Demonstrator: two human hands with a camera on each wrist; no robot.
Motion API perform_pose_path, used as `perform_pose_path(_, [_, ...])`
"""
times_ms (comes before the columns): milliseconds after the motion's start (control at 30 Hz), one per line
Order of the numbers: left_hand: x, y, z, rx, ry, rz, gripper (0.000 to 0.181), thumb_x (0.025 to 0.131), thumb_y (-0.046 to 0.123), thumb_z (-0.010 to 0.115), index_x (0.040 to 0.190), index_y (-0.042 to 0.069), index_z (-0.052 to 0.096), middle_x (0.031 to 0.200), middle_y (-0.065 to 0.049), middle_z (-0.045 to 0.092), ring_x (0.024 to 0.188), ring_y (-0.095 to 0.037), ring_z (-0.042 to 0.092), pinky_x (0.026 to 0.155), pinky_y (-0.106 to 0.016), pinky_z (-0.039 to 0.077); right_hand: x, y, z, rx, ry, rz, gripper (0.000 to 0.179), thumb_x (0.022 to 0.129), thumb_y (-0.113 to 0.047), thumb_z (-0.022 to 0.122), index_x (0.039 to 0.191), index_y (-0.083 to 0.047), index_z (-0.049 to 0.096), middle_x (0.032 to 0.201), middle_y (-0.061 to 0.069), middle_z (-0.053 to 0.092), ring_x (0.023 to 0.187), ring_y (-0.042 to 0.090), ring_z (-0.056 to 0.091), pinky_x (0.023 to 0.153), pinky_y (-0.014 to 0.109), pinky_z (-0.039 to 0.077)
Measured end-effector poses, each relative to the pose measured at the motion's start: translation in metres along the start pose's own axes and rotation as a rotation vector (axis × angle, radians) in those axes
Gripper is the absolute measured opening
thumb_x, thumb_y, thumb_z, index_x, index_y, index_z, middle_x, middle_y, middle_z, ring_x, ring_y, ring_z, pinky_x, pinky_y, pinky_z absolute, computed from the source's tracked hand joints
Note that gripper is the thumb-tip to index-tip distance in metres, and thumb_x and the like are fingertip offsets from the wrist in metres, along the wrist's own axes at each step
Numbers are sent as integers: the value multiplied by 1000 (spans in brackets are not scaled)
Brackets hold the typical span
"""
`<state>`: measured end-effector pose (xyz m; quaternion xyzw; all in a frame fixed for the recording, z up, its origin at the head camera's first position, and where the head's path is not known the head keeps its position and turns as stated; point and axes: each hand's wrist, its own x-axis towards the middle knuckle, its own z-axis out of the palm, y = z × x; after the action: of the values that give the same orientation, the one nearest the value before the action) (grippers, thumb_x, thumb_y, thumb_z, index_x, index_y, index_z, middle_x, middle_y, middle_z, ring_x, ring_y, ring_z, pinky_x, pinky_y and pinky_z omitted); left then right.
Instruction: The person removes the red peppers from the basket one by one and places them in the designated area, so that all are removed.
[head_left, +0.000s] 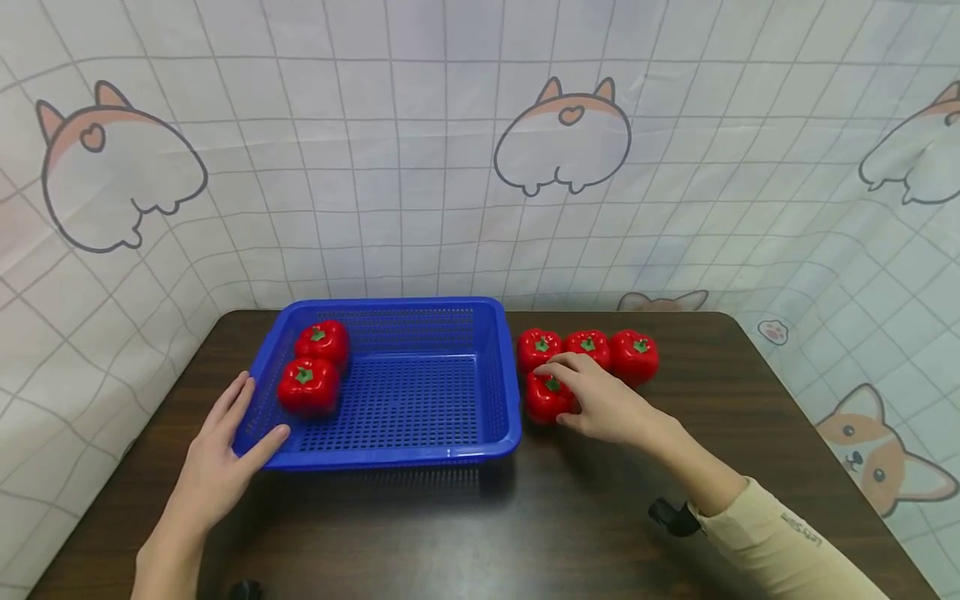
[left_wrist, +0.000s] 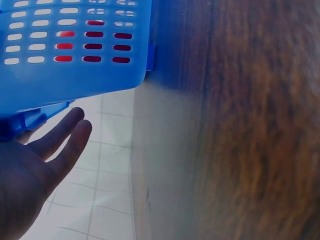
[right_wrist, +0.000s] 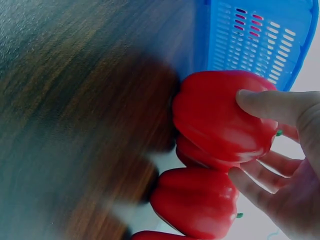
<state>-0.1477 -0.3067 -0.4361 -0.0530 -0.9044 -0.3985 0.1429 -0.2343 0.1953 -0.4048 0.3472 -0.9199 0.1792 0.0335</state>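
My right hand (head_left: 603, 402) reaches over the nearest red bell pepper (head_left: 545, 400) just right of a blue plastic basket (head_left: 420, 456). Thumb and fingers curl round that pepper; in the right wrist view the thumb (right_wrist: 260, 102) lies on its side. Three more peppers, one a red bell pepper (head_left: 634, 357) at the right end, stand in a row behind it. At the basket's left front corner, my left hand (head_left: 213, 467) lies with fingers spread along the outside and thumb at the rim. Two red bell peppers (head_left: 309, 387) sit inside the basket's left end.
The dark wooden table (head_left: 375, 533) carries basket and peppers. Behind and beside it hangs a white grid-patterned cloth (head_left: 442, 242) with cartoon dogs. A black strap piece (head_left: 673, 517) shows by my right cuff, and a small black object (head_left: 245, 590) lies near my left wrist.
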Motion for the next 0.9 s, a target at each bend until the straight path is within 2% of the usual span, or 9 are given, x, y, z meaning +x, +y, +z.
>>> perform_pose_path(167, [0, 0, 0, -3, 0, 1, 84, 97, 31, 71, 163, 9, 25, 170, -14, 17, 148, -53, 20, 109, -78, 18, 2, 0, -5, 4, 11, 15, 71, 78, -11, 90, 142, -13, 59, 140, 11, 53, 129, 30, 49, 93, 48, 57])
perform_pose_path(267, [0, 0, 0, -1, 0, -5, 83, 97, 32, 70, 163, 10, 24, 170, -13, 17, 148, -53, 20, 109, -78, 19, 6, 0, -11, 16, 6, 11, 73, 78, -12, 91, 143, -12, 58, 142, 12, 53, 132, 31, 48, 96, 50, 55])
perform_pose_path(500, [-1, 0, 0, 6, -1, -12, 83, 97, 33, 70, 163, 10, 24, 170, -13, 17, 148, -53, 20, 108, -78, 20, 18, -8, -31, 32, -8, -35, 68, 81, -4, 85, 143, -8, 57, 143, 14, 53, 133, 33, 48, 98, 50, 54])
perform_pose_path(700, [-2, 0, 0, 4, 5, -8, 84, 97, 32, 70, 163, 9, 24, 170, -14, 17, 148, -53, 20, 109, -77, 19, 38, -17, -45, 27, 33, -88, 58, 83, 3, 79, 137, -8, 62, 139, 10, 56, 131, 30, 50, 98, 49, 53])
perform_pose_path(900, [-1, 1, 0, 2, 8, -4, 84, 97, 32, 70, 163, 10, 25, 170, -12, 17, 149, -52, 20, 110, -77, 20, 65, -26, -54, 28, 45, -137, 51, 85, 3, 77, 134, -6, 65, 134, 8, 60, 126, 27, 54, 100, 46, 52])
